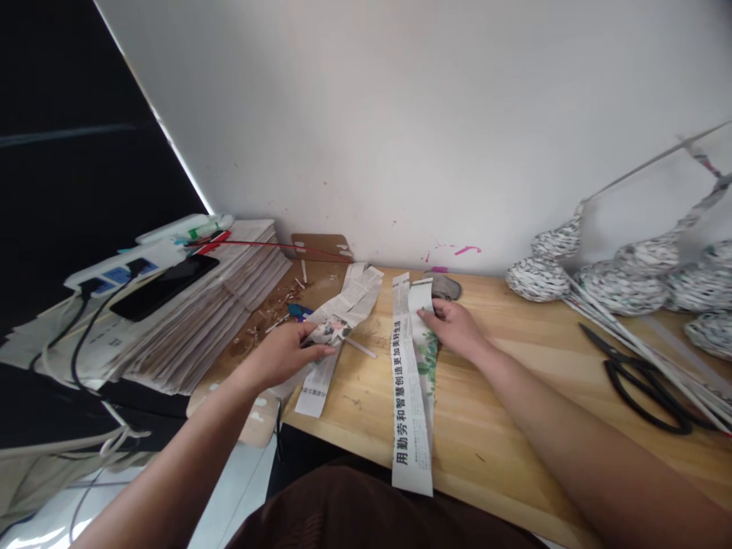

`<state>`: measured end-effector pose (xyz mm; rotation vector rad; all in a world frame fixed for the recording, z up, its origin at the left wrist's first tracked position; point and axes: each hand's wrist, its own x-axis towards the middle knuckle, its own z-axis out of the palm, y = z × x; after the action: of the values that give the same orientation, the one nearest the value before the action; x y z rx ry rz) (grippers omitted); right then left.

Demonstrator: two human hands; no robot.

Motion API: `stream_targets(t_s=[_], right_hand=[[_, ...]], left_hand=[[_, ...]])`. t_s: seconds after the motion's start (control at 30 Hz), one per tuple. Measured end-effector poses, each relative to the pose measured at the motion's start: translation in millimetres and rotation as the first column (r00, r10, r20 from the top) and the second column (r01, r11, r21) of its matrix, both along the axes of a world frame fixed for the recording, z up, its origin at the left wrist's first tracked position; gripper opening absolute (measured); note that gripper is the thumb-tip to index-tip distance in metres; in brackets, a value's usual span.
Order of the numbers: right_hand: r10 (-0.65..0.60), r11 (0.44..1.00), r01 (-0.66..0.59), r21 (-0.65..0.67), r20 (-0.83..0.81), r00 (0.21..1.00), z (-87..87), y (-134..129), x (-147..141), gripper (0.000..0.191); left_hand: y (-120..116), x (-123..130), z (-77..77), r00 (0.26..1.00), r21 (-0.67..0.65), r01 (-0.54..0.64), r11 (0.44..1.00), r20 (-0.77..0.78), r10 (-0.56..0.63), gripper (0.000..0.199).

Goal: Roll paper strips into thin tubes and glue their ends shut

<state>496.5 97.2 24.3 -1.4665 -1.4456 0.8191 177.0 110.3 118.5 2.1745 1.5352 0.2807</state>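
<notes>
My left hand (290, 352) is closed on a bunch of newspaper strips (357, 293) at the left part of the wooden table. My right hand (451, 324) pinches the upper right edge of another newspaper strip (426, 335), which carries a green leaf print. Beside and partly over it lies a long strip with large black characters (402, 389), its lower end hanging past the table's front edge. A grey object (446, 287) lies just behind my right hand.
Stacked newspapers (229, 305) bear a phone (165, 287) and power strips (129, 267) at left. Black scissors (646, 381), thin paper rods (646, 343) and woven paper gourds (537, 279) are at right. Paper scraps (277, 309) litter the back left. A wall stands behind the table (515, 396).
</notes>
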Motion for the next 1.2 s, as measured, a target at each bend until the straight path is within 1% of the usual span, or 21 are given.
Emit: stream_targets(t_s=[0.13,0.23,0.3,0.37,0.47,0.57,0.63,0.67,0.7,0.73,0.77,0.8,0.83,0.87,0.9,0.97,1.0,1.07,1.13,1.17,1.2], right_hand=[[0.011,1.0,-0.011,0.009,0.001,1.0,2.3,-1.2,-1.1,0.027],[-0.012,1.0,0.011,0.027,0.027,1.0,2.1,-2.0,-1.3,0.026],[-0.028,0.999,0.027,0.035,0.035,0.999,1.2,-2.1,-0.9,0.026],[-0.032,0.999,0.03,0.042,0.04,0.999,0.2,-1.9,-0.4,0.026],[-0.021,0.999,0.019,0.043,0.045,0.999,-0.9,-1.3,0.5,0.027],[-0.013,0.999,0.012,0.04,0.033,0.999,-1.7,-0.6,0.9,0.026],[-0.013,0.999,0.012,0.037,0.012,1.0,-2.4,-0.2,0.9,0.026],[-0.013,0.999,0.013,0.035,0.001,1.0,-2.7,0.0,0.8,0.027],[-0.014,0.999,0.014,0.032,-0.008,1.0,-3.1,0.1,0.7,0.026],[-0.013,0.999,0.014,0.029,-0.017,1.0,-3.3,0.3,0.6,0.026],[-0.011,1.0,0.012,0.026,-0.026,1.0,-3.5,0.5,0.5,0.026],[-0.007,1.0,0.008,0.025,-0.032,0.999,-3.5,0.6,0.5,0.025],[-0.001,1.0,0.002,0.023,-0.033,0.999,-3.3,0.7,0.4,0.025],[0.005,1.0,-0.005,0.023,-0.027,1.0,-2.8,0.8,0.4,0.025],[0.011,1.0,-0.011,0.024,-0.014,1.0,-2.1,0.7,0.3,0.025],[0.011,0.999,-0.011,0.03,0.025,1.0,-0.1,0.3,0.1,0.025],[0.007,0.999,-0.008,0.036,0.041,0.999,0.9,0.0,0.0,0.024],[0.005,0.999,-0.007,0.042,0.045,0.999,2.8,-0.8,-0.4,0.024],[0.021,0.999,-0.021,0.042,0.015,1.0,3.9,-1.5,-0.6,0.025],[0.031,0.999,-0.031,0.042,0.0,1.0,4.1,-1.8,-0.7,0.026],[0.04,0.998,-0.039,0.041,-0.011,0.999,4.1,-2.0,-0.6,0.026]], left_hand=[[2.0,-23.1,-13.9,0.982,0.151,-0.017,0.988,-0.183,0.045,0.029],[2.1,-27.9,-22.9,0.958,0.259,0.01,0.966,-0.278,0.064,0.029],[1.5,-27.8,-24.6,0.938,0.309,0.031,0.951,-0.339,0.079,0.03],[1.3,-28.5,-23.9,0.913,0.326,0.034,0.945,-0.395,0.104,0.032],[2.2,-32.4,-21.8,0.892,0.296,-0.006,0.955,-0.429,0.139,0.039],[3.6,-34.9,-16.3,0.898,0.241,-0.074,0.968,-0.406,0.17,0.034],[2.7,-33.3,-5.6,0.933,0.167,-0.125,0.978,-0.315,0.173,0.032],[1.2,-31.7,2.8,0.963,0.103,-0.137,0.985,-0.217,0.156,0.035],[-1.3,-29.9,13.2,0.989,0.014,-0.121,0.993,-0.082,0.121,0.042],[-4.8,-28.3,25.3,0.991,-0.098,-0.066,0.993,0.108,0.077,0.05],[-9.0,-27.1,38.5,0.955,-0.227,0.011,0.974,0.292,0.057,0.057],[-13.6,-26.4,52.3,0.897,-0.303,0.057,0.951,0.434,0.084,0.064],[-18.0,-25.8,65.8,0.845,-0.36,0.089,0.929,0.521,0.121,0.07],[-21.6,-25.2,78.6,0.799,-0.363,0.098,0.926,0.584,0.144,0.073],[-23.8,-23.9,90.1,0.753,-0.328,0.087,0.941,0.64,0.154,0.07],[-22.2,-17.6,108.4,0.643,-0.22,0.043,0.975,0.752,0.141,0.05],[-17.9,-12.1,115.1,0.587,-0.158,0.037,0.987,0.803,0.106,0.037],[-2.8,3.2,124.1,0.492,-0.087,0.067,0.994,0.869,0.043,0.02],[18.7,21.5,128.7,0.415,-0.137,0.196,0.971,0.909,0.044,0.014],[30.6,30.6,130.0,0.391,-0.154,0.241,0.958,0.919,0.05,0.014],[42.6,39.2,131.0,0.373,-0.164,0.251,0.954,0.926,0.062,0.014]])
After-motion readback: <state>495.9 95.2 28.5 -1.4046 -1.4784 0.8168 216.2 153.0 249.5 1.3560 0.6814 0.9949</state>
